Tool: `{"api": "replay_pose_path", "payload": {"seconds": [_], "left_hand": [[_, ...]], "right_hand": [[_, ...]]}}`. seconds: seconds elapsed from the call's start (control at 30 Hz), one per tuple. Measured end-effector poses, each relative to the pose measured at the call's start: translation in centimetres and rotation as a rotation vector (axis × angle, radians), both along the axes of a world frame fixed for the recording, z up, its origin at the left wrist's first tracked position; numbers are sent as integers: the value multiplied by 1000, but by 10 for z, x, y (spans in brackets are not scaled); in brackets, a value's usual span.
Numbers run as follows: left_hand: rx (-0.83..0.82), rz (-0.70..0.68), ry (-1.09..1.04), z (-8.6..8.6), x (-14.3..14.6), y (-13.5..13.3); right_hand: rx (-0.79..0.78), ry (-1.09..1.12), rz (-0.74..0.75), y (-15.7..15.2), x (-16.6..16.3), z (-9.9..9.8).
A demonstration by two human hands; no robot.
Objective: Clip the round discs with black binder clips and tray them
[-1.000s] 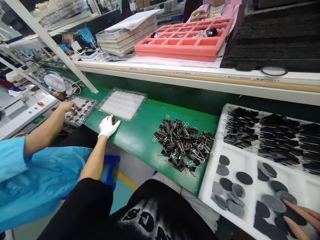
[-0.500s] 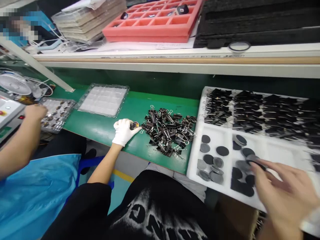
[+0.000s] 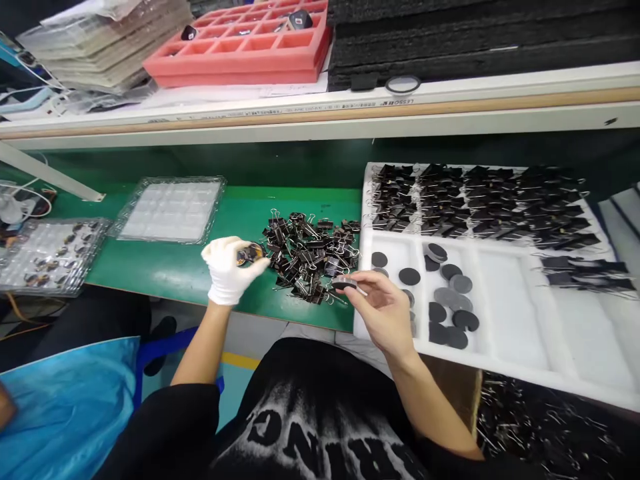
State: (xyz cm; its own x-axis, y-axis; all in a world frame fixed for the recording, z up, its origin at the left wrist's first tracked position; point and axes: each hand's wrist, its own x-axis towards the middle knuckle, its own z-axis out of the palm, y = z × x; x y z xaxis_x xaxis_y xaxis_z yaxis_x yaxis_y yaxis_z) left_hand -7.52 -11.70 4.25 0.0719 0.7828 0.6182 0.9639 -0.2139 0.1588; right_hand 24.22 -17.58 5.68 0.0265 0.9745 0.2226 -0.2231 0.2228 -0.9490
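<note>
My left hand (image 3: 227, 268), in a white glove, pinches a small round dark piece with amber glints (image 3: 251, 254) at the left side of the clip heap. My bare right hand (image 3: 383, 303) grips a thin black disc (image 3: 345, 285) between thumb and fingers, near the right edge of that heap. The heap of black binder clips (image 3: 313, 257) lies on the green bench between and behind my hands. To the right, a white foam tray (image 3: 515, 313) holds loose black and grey discs (image 3: 453, 297) in its front compartments and rows of clipped black pieces (image 3: 445, 200) at the back.
Transparent plastic trays lie on the left: a pale one (image 3: 167, 210) and one with small round parts (image 3: 55, 257). A shelf edge (image 3: 300, 123) crosses above the bench, bearing a red foam tray (image 3: 240, 60). A co-worker's blue garment (image 3: 75, 400) is at lower left.
My right hand has come left from the foam tray to the clip heap, carrying a disc. My left hand still holds the round piece, now turned. The view has swung right; the co-worker's raised hand is gone.
</note>
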Motion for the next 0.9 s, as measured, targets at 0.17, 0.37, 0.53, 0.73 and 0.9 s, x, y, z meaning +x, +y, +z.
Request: {"api": "replay_pose_path", "payload": {"seconds": [0.17, 0.37, 0.53, 0.73, 0.9], "left_hand": [[-75, -486, 192, 49, 76, -16], [-83, -607, 200, 53, 111, -15], [-40, -640, 208, 45, 120, -22], [-203, -646, 148, 50, 115, -3], [-439, -349, 346, 53, 99, 66]], "right_hand": [[568, -338, -79, 7, 1, 8], [776, -620, 170, 13, 18, 5], [302, -458, 137, 0, 19, 5], [-388, -93, 260, -1, 15, -5], [-428, 41, 226, 8, 17, -6]]}}
